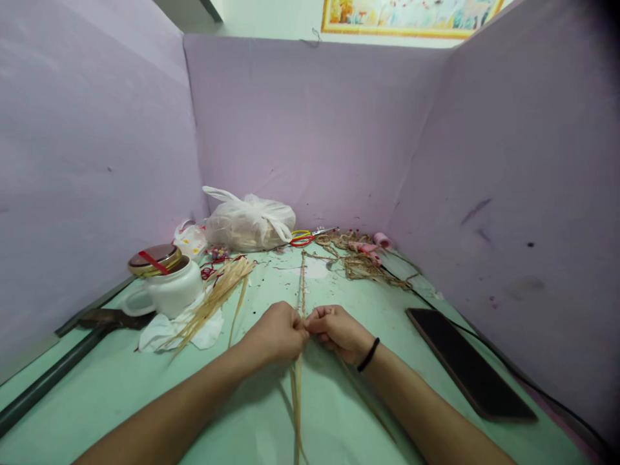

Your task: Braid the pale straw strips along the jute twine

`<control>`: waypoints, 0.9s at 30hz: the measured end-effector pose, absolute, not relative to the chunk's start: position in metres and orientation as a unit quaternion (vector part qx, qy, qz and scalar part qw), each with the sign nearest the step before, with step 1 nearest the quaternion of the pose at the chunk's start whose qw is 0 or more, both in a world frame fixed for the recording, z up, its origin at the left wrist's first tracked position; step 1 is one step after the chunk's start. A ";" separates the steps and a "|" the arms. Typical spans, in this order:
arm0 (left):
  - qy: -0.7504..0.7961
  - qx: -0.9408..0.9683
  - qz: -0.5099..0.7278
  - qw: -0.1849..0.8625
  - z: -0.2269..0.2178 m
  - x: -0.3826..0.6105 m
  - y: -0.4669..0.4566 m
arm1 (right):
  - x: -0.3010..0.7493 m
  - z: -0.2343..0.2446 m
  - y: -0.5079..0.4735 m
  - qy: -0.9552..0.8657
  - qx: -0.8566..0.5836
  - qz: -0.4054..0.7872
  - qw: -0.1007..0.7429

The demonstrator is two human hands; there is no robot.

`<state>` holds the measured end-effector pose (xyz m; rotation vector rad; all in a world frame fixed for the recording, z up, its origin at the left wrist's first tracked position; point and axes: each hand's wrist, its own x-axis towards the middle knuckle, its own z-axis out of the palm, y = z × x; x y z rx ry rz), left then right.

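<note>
A thin braided straw cord point(303, 278) runs straight away from me along the table. My left hand point(283, 330) pinches it at its near end, fingers curled. Right beside it, my right hand point(336, 329) is closed in a pinch on the straw strands, its fingertips meeting those of the left. Loose straw strands point(297, 413) trail from below my hands toward me, and one more strand point(372, 403) slants out under my right forearm. The exact crossing of the strands is hidden by my fingers.
To the left are a white mug point(174, 290) with a lid point(155, 259), a straw bundle point(217, 297) on tissue, and a hammer point(97, 326). Behind lie a plastic bag point(252, 223), scissors point(303, 239) and braided cord point(363, 265). A black phone point(467, 361) lies right. Purple panels point(314, 129) enclose the table.
</note>
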<state>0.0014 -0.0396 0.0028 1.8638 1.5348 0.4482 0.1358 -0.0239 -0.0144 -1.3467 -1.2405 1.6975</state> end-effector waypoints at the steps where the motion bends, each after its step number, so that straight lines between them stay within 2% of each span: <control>1: 0.585 0.730 0.175 0.309 0.002 0.004 -0.043 | 0.135 -0.015 -0.024 -0.464 -0.513 0.648 0.319; 5: 0.605 0.745 0.166 0.227 0.000 0.011 -0.054 | 0.132 -0.017 -0.025 -0.458 -0.522 0.642 0.324; 8: 0.592 0.757 0.166 0.221 0.004 0.009 -0.054 | 0.132 -0.016 -0.025 -0.470 -0.514 0.646 0.312; 11: 0.571 0.733 0.164 0.330 0.012 0.000 -0.044 | 0.135 -0.012 -0.024 -0.470 -0.493 0.665 0.306; 16: 0.614 0.540 0.269 0.509 0.018 -0.011 -0.027 | 0.140 -0.009 -0.022 -0.472 -0.447 0.706 0.283; 20: 0.539 0.481 0.229 0.652 0.012 -0.007 -0.027 | 0.144 -0.013 -0.019 -0.477 -0.424 0.719 0.277; 23: 0.567 0.461 0.234 0.641 0.007 -0.003 -0.028 | 0.145 -0.017 -0.017 -0.503 -0.438 0.693 0.274; 27: 0.633 0.484 0.208 0.568 0.003 -0.002 -0.027 | 0.142 -0.020 -0.016 -0.589 -0.484 0.583 0.279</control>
